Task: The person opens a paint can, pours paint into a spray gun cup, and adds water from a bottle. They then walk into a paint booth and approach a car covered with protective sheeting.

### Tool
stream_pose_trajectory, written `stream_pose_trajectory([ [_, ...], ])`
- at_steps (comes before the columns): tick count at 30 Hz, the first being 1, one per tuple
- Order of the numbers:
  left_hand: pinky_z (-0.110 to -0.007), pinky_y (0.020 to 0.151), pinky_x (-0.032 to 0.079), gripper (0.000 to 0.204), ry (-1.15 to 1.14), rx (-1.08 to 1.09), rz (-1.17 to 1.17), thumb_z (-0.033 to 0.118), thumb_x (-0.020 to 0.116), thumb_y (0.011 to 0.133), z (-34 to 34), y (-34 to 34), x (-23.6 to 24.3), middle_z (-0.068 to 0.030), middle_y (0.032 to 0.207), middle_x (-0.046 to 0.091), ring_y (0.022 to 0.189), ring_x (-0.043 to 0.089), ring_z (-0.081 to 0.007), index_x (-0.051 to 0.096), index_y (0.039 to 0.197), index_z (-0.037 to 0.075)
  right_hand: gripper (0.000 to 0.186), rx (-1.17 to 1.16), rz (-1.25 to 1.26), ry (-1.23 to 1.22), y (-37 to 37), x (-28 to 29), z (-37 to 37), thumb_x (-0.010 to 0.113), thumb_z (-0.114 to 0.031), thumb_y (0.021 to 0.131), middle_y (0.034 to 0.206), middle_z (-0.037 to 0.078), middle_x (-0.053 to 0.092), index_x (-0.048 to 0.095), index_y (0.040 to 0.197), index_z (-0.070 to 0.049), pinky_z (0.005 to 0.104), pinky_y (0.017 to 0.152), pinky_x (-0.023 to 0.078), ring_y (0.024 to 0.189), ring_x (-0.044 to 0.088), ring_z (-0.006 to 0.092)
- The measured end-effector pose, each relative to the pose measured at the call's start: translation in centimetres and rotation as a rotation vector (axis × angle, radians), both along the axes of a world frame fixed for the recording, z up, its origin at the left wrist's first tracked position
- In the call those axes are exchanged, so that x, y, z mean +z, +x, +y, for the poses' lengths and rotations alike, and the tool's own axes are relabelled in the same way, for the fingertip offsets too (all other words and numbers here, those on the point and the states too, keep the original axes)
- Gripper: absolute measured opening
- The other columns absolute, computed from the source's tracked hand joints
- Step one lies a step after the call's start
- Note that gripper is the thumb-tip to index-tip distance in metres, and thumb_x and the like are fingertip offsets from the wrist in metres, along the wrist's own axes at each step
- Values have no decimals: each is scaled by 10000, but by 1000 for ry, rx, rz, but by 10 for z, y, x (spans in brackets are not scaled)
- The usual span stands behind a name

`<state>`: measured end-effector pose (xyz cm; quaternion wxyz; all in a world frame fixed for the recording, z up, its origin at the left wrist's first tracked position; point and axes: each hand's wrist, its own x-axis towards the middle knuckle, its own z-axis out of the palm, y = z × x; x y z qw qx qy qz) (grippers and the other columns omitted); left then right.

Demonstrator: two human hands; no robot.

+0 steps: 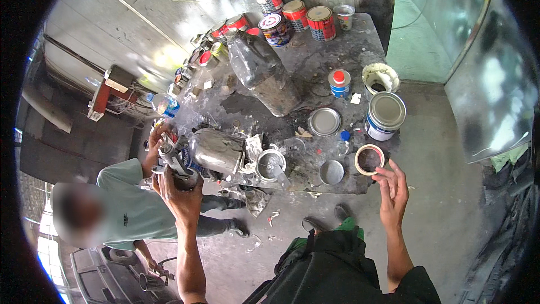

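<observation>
My left hand (181, 192) is closed around a grey, paint-smeared spray gun (170, 156) at the table's left end. A co-worker's hand (157, 134) is right by the gun's far side; whether it grips the gun I cannot tell. My right hand (394, 187) has its fingers apart, the fingertips at the near right rim of a masking tape roll (360, 167), by the table's right edge. Left of the roll is a small round tin of grey matter (331, 172). Farther left, a white-rimmed tub of grey paint (270, 164) has a stirring strip in it.
The co-worker (135, 197) stands at left, with another spray gun (152, 281) low in the other hand. Two grey-stained jugs (261, 70) lie on the cluttered table (349, 183). Paint cans (321, 23) line its back; a large lidded can (386, 115) stands near the right edge.
</observation>
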<state>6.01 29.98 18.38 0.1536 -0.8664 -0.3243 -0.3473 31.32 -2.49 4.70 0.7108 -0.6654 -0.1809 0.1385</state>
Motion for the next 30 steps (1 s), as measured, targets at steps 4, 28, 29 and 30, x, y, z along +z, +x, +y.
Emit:
stream_pose_trajectory([
  [4,-490,994,342,626,8,-10,6,103,809,648,-2,-2,12,-168,1050,601,1051,477,-375,546,1205,-9,463,6,0,5,-1,-2,3,557,-173,989,1159,160,619,413,1394,-4,332,910,474,992,640,209],
  [28,-510,1058,297,630,-326,224,-156,172,835,651,4,-33,-98,-188,1080,616,1101,512,-395,574,1186,-37,433,-9,12,20,-11,-16,3,526,-163,1001,1140,167,616,422,1385,7,346,905,477,970,629,210],
  [29,-499,1045,307,630,-355,186,-236,163,832,644,4,-31,-124,-188,1081,614,1094,507,-395,575,1187,-31,430,-18,11,17,-13,-16,1,524,-159,1001,1138,168,617,422,1385,8,347,901,480,968,629,212],
  [30,-497,1034,302,620,-421,167,-395,155,823,651,4,-31,-151,-195,1071,614,1064,514,-384,571,1184,-37,428,-22,11,15,-14,-16,0,521,-154,1001,1136,169,617,423,1384,10,347,897,483,966,629,213],
])
